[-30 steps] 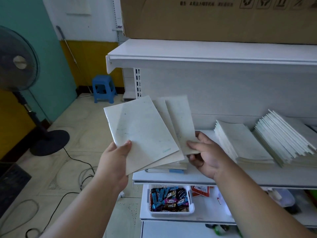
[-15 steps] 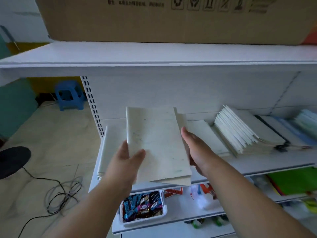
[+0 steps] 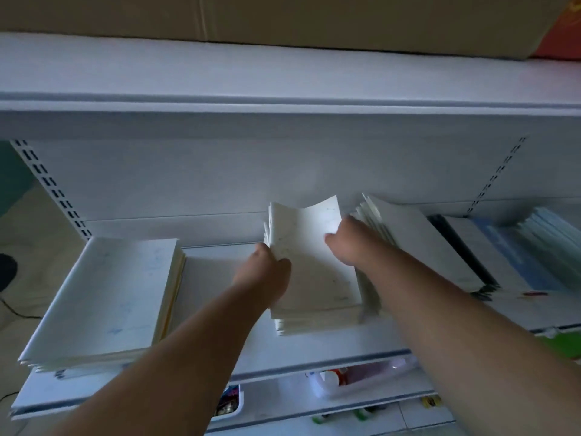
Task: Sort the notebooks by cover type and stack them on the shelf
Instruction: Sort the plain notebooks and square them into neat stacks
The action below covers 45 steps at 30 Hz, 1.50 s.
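We had thin, pale, speckled paper-cover notebooks point(image 3: 314, 265) on a short stack on the white metal shelf point(image 3: 220, 278), top cover curling up at the far edge. Left hand point(image 3: 267, 272) pinched the stack's left edge; right hand point(image 3: 349, 243) lay over its right side, grip unclear from blur. Another flat pale stack point(image 3: 107, 297) lay well left, a fanned stack point(image 3: 418, 243) just right.

Cardboard box point(image 3: 283, 17) on top, snack tray point(image 3: 229, 404) below, green wall point(image 3: 12, 177) left
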Available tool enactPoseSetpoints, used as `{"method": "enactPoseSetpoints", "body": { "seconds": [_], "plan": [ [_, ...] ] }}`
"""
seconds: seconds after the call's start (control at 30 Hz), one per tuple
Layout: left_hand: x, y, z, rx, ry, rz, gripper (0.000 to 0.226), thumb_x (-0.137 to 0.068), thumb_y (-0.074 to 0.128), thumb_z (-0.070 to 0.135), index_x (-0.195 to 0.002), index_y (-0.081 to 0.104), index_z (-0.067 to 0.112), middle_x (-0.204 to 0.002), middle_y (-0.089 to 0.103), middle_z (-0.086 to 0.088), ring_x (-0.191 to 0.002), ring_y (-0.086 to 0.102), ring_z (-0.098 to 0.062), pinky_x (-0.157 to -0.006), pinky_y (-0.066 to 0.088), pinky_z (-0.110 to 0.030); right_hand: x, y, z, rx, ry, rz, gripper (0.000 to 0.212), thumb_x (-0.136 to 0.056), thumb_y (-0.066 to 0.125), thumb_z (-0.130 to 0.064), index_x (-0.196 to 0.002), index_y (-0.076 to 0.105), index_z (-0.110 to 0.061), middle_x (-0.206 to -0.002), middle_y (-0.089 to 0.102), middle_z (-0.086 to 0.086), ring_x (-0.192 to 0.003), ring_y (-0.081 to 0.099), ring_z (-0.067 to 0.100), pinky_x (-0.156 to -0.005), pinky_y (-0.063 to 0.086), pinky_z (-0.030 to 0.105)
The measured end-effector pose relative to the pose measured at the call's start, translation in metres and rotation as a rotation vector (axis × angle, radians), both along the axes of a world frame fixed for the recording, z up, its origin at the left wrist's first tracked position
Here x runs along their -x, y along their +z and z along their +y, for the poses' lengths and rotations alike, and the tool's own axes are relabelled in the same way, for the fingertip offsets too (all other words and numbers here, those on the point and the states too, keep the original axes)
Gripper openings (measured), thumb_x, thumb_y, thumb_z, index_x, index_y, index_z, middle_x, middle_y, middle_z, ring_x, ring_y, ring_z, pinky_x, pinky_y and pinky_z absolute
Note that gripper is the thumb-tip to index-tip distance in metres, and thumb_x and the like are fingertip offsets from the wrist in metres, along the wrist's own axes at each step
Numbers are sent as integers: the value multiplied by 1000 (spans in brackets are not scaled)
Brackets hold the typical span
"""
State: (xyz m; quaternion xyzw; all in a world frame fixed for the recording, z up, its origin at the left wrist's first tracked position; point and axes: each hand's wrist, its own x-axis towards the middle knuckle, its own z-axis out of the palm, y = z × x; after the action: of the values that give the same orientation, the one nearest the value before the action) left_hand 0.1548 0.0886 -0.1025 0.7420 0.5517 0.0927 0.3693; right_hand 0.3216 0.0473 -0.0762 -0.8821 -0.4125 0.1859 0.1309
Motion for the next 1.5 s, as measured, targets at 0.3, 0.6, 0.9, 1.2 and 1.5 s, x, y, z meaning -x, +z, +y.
{"method": "enactPoseSetpoints", "body": {
  "seconds": [0.3, 0.6, 0.9, 1.2, 1.5],
  "plan": [
    [-16, -17, 3, -290, 29, 253, 25, -82, 57, 29, -94, 39, 16, -79, 45, 0, -75, 46, -29, -63, 38, -32, -18, -40, 44, 323, 161, -236, 36, -95, 55, -15, -130, 58, -7, -137, 55, 11, -125, 54, 29, -99, 46, 34],
    [20, -2, -3, -440, 62, 135, 31, -91, 56, 53, -93, 50, 22, -78, 54, 8, -71, 51, -18, -60, 39, -29, 21, -22, 9, -112, 152, -291, 38, -94, 57, -36, -121, 45, -11, -120, 62, 12, -111, 61, 34, -78, 45, 36],
    [178, 20, -16, -483, 265, -316, 21, -94, 60, 17, -82, 54, 34, -80, 62, 9, -70, 58, -14, -59, 43, -29, 152, -16, -4, -289, 386, -70, 32, -94, 49, -50, -92, 49, -18, -90, 61, 3, -81, 55, 26, -70, 45, 33],
    [304, 44, -7, -518, 335, -421, 19, -95, 59, 18, -83, 54, 32, -78, 63, 13, -68, 56, 0, -56, 36, -22, 272, -35, 22, -125, 268, 55, 60, -80, 52, -79, -78, 46, -20, -75, 54, -5, -67, 51, 10, -57, 37, 27],
    [347, 46, 1, -456, 249, -439, 14, -94, 59, 22, -87, 55, 34, -74, 62, 13, -61, 54, -6, -57, 40, -26, 290, -43, 15, -265, 59, -77, 24, -98, 49, -31, -108, 54, -9, -100, 66, 11, -82, 56, 25, -69, 45, 32]
  ]
}}
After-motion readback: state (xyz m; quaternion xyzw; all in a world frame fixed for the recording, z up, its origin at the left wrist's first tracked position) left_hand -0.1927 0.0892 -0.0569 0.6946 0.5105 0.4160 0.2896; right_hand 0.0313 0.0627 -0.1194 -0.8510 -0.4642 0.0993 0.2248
